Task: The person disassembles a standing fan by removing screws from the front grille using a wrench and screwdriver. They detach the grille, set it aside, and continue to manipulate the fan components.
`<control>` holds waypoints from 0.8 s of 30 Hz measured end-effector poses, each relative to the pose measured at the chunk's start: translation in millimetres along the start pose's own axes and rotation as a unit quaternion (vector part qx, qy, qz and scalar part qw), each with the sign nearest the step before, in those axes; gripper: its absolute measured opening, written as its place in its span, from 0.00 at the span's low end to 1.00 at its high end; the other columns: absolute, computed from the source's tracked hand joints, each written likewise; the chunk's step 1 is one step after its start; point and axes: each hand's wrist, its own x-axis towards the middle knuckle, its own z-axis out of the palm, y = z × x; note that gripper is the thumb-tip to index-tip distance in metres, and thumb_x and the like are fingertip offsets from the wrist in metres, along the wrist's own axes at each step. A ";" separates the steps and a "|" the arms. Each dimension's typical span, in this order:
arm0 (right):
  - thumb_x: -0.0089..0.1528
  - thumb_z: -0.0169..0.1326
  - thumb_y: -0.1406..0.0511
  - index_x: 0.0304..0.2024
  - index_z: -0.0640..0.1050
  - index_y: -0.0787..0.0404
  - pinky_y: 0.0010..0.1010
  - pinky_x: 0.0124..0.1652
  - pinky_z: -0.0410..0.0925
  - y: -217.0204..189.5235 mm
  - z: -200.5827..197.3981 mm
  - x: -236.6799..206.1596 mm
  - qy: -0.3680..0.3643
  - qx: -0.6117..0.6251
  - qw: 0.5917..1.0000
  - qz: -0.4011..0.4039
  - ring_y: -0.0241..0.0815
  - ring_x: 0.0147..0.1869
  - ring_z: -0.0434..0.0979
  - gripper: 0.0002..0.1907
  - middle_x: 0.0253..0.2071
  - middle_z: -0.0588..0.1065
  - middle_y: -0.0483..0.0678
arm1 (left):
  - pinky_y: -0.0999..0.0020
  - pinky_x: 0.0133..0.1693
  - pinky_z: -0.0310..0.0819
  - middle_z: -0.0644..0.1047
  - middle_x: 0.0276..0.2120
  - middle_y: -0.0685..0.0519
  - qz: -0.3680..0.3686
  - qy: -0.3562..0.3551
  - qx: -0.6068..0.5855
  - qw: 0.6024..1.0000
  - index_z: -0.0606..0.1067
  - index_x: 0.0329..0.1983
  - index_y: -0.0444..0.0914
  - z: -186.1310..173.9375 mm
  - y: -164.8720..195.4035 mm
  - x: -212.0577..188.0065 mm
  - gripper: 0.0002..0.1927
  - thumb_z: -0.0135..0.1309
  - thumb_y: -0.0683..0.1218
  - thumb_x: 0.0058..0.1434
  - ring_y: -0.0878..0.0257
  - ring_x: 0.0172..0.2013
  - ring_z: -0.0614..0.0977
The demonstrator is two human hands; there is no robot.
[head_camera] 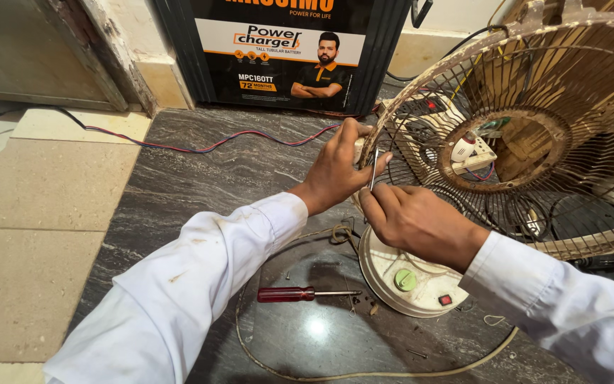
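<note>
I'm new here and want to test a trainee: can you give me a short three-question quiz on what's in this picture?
1. True or false: the red-handled screwdriver is in the left hand.
2. What do both hands grip? A) the fan's wire guard B) the cream cord C) the black box
3. What colour is the round knob on the fan base?

Key: 1 false, it lies on the dark stone floor; 2 A, with the right hand beside a thin metal piece; 3 green.

White long sleeves, smudged — buttoned cuffs
</note>
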 end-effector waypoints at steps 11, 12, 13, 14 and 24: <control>0.54 0.52 0.69 0.49 0.73 0.78 0.32 0.29 0.73 -2.6 12.7 -1.6 -0.029 -0.060 0.997 -0.026 0.43 0.31 0.80 0.23 0.32 0.73 0.52 | 0.55 0.52 0.78 0.77 0.49 0.38 -0.002 0.003 -0.014 1.000 0.65 0.52 0.30 0.6 -0.9 -0.7 0.29 0.65 0.53 0.62 0.43 0.51 0.82; 0.53 0.53 0.69 0.49 0.73 0.78 0.32 0.29 0.73 -3.0 14.0 -1.3 -0.023 -0.052 0.998 -0.018 0.43 0.31 0.80 0.23 0.32 0.73 0.52 | 0.55 0.52 0.78 0.77 0.49 0.38 -0.005 0.002 -0.017 1.000 0.65 0.52 0.31 1.2 -1.0 -1.1 0.28 0.65 0.53 0.62 0.43 0.51 0.82; 0.53 0.53 0.69 0.49 0.73 0.77 0.32 0.29 0.73 -3.3 15.3 -0.2 -0.016 -0.044 0.999 -0.011 0.43 0.32 0.80 0.23 0.32 0.73 0.52 | 0.55 0.52 0.78 0.77 0.48 0.38 -0.008 0.001 -0.020 1.000 0.66 0.53 0.31 1.5 -1.2 -1.3 0.28 0.65 0.52 0.62 0.43 0.51 0.82; 0.53 0.53 0.69 0.49 0.73 0.77 0.32 0.29 0.73 -3.3 16.0 1.1 -0.009 -0.037 0.999 -0.004 0.43 0.32 0.80 0.23 0.32 0.73 0.52 | 0.55 0.52 0.78 0.77 0.48 0.38 -0.011 0.000 -0.022 1.000 0.66 0.53 0.31 1.6 -1.5 -1.3 0.28 0.65 0.52 0.62 0.44 0.51 0.82; 0.58 0.55 0.68 0.39 0.72 0.72 0.40 0.24 0.71 6.6 -0.8 10.5 0.011 0.087 0.995 0.045 0.49 0.29 0.79 0.12 0.30 0.71 0.54 | 0.53 0.50 0.78 0.77 0.49 0.37 0.000 0.013 -0.026 1.000 0.65 0.52 0.31 5.6 -2.9 1.0 0.26 0.64 0.50 0.64 0.42 0.51 0.81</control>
